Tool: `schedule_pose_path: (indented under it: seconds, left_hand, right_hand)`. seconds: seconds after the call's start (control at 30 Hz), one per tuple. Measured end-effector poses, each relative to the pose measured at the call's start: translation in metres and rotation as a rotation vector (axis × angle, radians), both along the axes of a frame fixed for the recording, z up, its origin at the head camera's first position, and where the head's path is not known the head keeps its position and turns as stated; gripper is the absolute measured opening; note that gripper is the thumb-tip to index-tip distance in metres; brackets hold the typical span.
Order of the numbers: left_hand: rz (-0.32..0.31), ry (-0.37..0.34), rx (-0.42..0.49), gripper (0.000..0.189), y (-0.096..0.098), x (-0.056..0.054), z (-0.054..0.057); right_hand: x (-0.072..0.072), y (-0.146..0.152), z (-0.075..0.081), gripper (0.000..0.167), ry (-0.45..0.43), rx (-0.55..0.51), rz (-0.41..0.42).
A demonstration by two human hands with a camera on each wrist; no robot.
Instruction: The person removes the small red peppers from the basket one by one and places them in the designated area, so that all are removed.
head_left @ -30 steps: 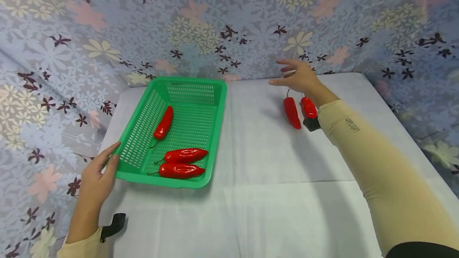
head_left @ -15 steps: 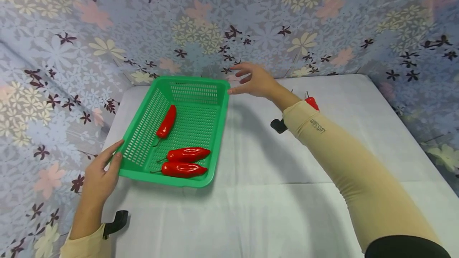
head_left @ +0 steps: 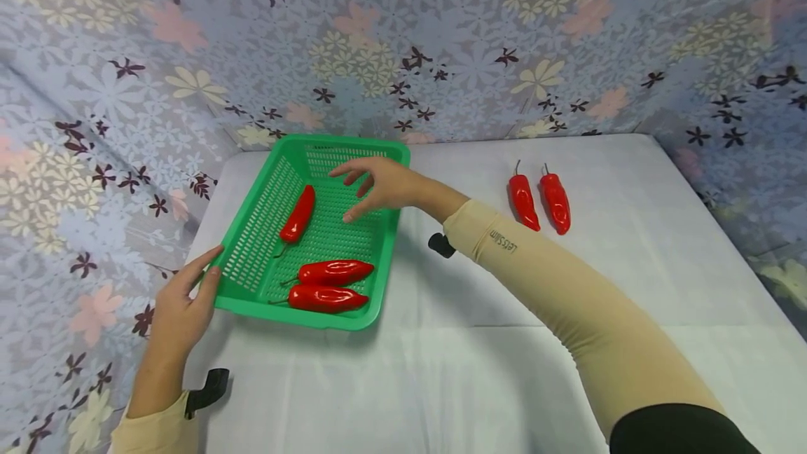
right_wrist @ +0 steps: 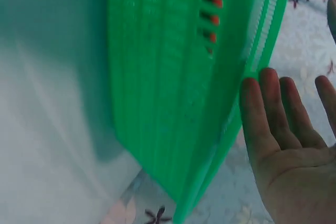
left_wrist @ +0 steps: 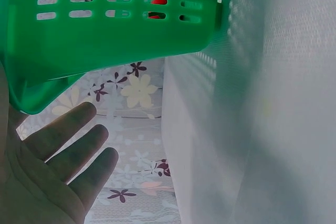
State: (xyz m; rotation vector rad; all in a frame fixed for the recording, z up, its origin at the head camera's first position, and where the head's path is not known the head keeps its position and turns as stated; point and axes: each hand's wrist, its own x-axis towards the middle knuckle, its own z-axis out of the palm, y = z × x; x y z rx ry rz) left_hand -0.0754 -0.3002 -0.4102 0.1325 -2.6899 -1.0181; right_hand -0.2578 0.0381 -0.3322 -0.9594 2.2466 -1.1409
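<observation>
Head view: green basket holds three red peppers, left hand pinching it, right hand spread above

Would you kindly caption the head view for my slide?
Left hand holds a green basket with three red peppers; empty right hand hovers above; two more peppers lie on white cloth.

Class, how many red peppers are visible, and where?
5. In the green basket: slanted pepper, middle pepper, front pepper. On the white cloth: left pepper, right pepper. The right hand could hide more.
</observation>
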Motion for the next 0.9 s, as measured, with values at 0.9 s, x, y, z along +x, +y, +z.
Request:
schedule_pose_path:
  seconds: [0.9]
  left_hand:
    - [-0.006,0.047,-0.001,0.042,0.000,-0.002,-0.003]
  right_hand:
    - [0.024,-0.065,-0.050,0.074,-0.101,0.417,0.268]
